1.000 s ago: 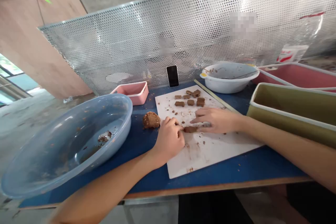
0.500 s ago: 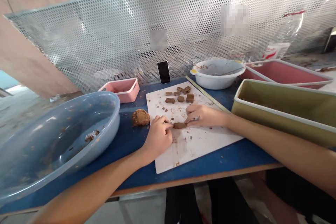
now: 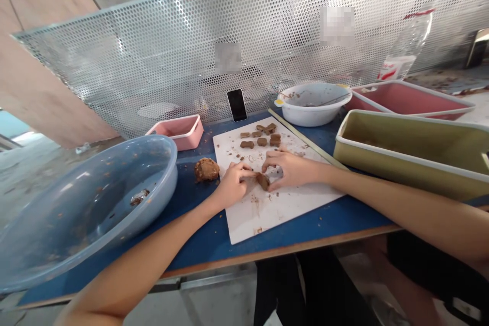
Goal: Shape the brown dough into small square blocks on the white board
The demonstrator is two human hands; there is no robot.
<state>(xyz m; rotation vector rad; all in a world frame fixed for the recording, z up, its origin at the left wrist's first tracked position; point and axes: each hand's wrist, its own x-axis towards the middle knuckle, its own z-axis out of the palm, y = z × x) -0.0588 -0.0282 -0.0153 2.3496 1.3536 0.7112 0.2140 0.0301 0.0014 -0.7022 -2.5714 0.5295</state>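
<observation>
A small brown piece of clay (image 3: 263, 181) sits tilted between my hands, over a white board (image 3: 244, 226) strewn with crumbs. My left hand (image 3: 234, 184) has its fingers curled, and their tips press on the piece's left end. Thumb and forefinger of my right hand (image 3: 294, 169) arch around it from the right, the thumb against its lower end. Farther up the board lie several shaped clay pieces (image 3: 247, 144), some blocky, some crossed. Left of the board, a rough lump of clay (image 3: 207, 169) rests on the blue tabletop (image 3: 191, 234).
A large blue basin (image 3: 160, 204) takes up the left side. Behind are a small pink bin (image 3: 187, 135), a propped phone (image 3: 237, 105) and a white basin (image 3: 313, 114). Olive (image 3: 405, 155) and pink trays (image 3: 424, 107) stand right, near a plastic bottle (image 3: 405, 46). A pale strip (image 3: 305, 140) edges the board.
The clay piece has turned from lying level to a slant. My right hand has opened into a wider arch around it, while my left fingers stay at its left end.
</observation>
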